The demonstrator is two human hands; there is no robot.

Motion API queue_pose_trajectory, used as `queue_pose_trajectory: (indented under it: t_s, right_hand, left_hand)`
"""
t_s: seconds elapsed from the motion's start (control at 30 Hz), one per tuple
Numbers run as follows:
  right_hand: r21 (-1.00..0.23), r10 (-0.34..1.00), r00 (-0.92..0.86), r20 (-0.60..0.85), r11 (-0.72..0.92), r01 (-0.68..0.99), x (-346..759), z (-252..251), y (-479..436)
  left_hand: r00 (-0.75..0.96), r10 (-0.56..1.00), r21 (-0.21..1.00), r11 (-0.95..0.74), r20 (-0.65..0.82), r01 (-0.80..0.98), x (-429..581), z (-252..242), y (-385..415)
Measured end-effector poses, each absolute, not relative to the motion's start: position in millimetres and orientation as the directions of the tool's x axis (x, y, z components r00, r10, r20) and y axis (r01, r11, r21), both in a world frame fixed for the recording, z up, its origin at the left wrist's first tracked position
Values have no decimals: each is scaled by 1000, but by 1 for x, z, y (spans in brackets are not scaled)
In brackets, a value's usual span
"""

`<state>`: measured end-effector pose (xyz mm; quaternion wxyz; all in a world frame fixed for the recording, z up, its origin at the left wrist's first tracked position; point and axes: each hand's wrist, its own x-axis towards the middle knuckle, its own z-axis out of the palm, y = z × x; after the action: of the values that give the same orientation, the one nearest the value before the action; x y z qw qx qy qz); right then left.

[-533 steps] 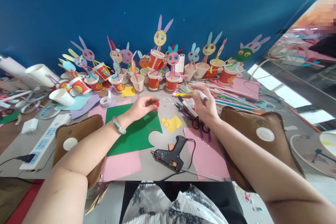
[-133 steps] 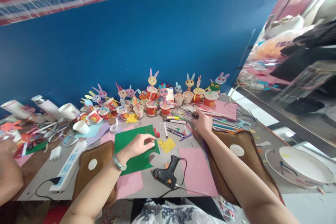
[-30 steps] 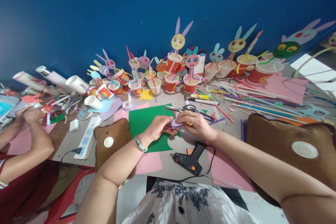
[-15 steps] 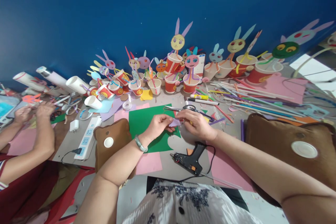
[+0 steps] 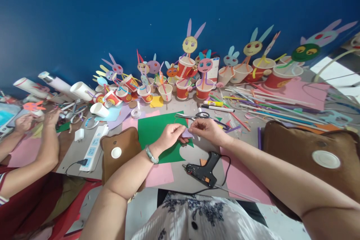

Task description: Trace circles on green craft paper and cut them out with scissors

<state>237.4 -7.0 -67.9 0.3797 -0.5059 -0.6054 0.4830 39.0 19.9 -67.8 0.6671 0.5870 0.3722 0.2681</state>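
Note:
A small piece of lilac paper (image 5: 186,133) is pinched between the thumb and fingers of my left hand (image 5: 172,135), above the green card. My right hand (image 5: 207,131) has its fingertips closed on the paper's right edge. Below both hands lies the green card (image 5: 152,135), with a curved cut on its right side. Scissors (image 5: 184,116) rest just beyond my fingers, their handles partly behind my right hand. Nearer to me, a black glue gun (image 5: 201,172) lies on its side with its nozzle pointing left.
Paper cups with rabbit faces (image 5: 186,66) line the wall. Pipe cleaners (image 5: 281,114) and markers (image 5: 218,108) lie to the right. Brown cushions (image 5: 119,165) flank my arms. A power strip (image 5: 94,148) is at left, beside another person's hands (image 5: 50,120).
My right fingertips have come down slightly to the lilac paper's edge, and more of the paper shows. My left hand has barely moved. The other person's hand has shifted a little.

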Motion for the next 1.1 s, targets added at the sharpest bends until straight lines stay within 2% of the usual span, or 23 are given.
queue_pose_trajectory:
  t_s: [0.37, 0.63, 0.77, 1.1]
  right_hand:
    - [-943, 991, -126, 42, 81, 322, 235, -68, -9]
    - [-980, 968, -233, -91, -45, 196, 238, -63, -8]
    - [-981, 959, -273, -77, -24, 192, 238, -61, -8]
    - [-963, 970, -243, -10, 56, 263, 239, -54, -8]
  left_hand:
    - [588, 763, 959, 265, -269, 96, 40, -66, 17]
    - [617, 715, 929, 363, -329, 75, 36, -63, 19]
    - [624, 696, 914, 399, -357, 78, 37, -62, 19]
    - [536, 802, 958, 282, -263, 49, 39, -55, 17]
